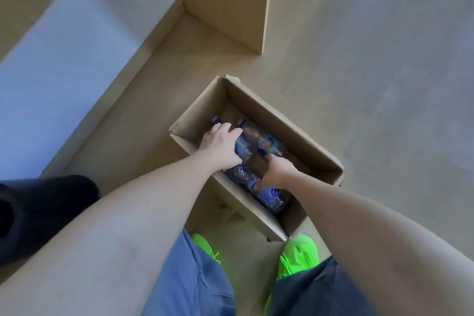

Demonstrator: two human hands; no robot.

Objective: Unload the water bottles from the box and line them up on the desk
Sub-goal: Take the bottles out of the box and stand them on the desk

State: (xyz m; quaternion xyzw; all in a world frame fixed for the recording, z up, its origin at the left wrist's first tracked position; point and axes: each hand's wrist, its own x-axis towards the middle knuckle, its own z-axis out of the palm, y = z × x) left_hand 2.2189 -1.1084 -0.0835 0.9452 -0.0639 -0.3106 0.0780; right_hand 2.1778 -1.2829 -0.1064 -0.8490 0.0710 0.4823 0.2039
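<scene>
An open cardboard box [305,141] sits on the floor in front of my feet. Several clear water bottles with blue caps and blue labels lie flat inside it. My left hand [219,142] reaches into the far left of the box and curls over one bottle [242,147] near its blue cap. My right hand [278,170] is lower in the box, fingers wrapped round another bottle [241,173] lying near the front. A third bottle [265,141] lies free beside them, and one more bottle [273,199] rests at the near end.
A light wooden desk panel [225,0] stands upright beyond the box, with a pale wall or surface [64,64] to the left. My green shoes [298,255] stand close to the box's near corner. A black object [38,213] sits at the left edge.
</scene>
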